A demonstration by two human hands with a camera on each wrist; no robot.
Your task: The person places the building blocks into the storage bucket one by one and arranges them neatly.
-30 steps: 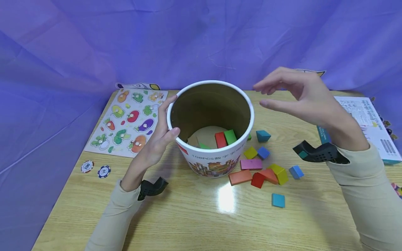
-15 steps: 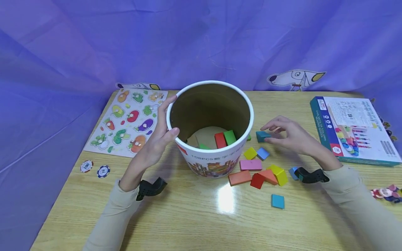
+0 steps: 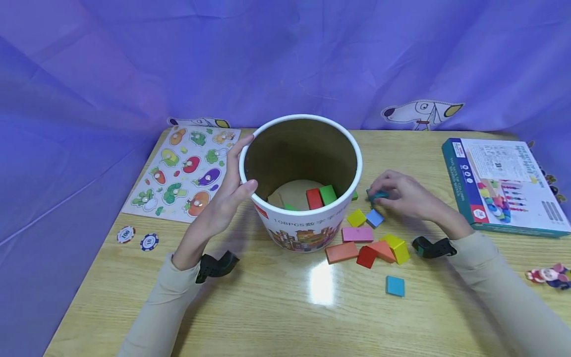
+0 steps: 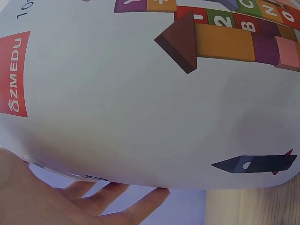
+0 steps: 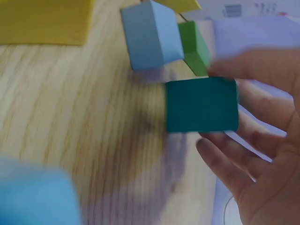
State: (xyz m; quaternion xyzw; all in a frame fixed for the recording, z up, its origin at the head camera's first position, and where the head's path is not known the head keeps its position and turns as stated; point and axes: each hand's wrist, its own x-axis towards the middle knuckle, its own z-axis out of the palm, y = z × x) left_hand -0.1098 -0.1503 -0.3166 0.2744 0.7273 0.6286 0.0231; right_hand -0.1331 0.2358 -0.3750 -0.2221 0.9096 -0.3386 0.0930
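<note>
A white paper bucket (image 3: pixel 308 223) printed with colourful blocks stands at the table's centre. My left hand (image 3: pixel 223 201) rests against its left side, fingers extended along the outer wall and thumb at the rim; the left wrist view shows these fingers against the wall. To the right of the bucket, my right hand (image 3: pixel 403 196) pinches a teal building block (image 5: pixel 201 105) between thumb and fingers, close over the table. Inside the bucket lie a red block (image 3: pixel 314 199), a green block (image 3: pixel 327 194) and other pieces.
Near the bucket's right lie several loose blocks, including a pink one (image 3: pixel 357 234), an orange one (image 3: pixel 341 252) and a blue square (image 3: pixel 395 286). A vegetable puzzle board (image 3: pixel 178 171) and poker chips (image 3: pixel 149 242) are left; a toy box (image 3: pixel 508 186) and small figurine (image 3: pixel 548 275) are right.
My right hand has come down from above the table's right side to the teal block and now pinches it. My left hand and the bucket have stayed in place.
</note>
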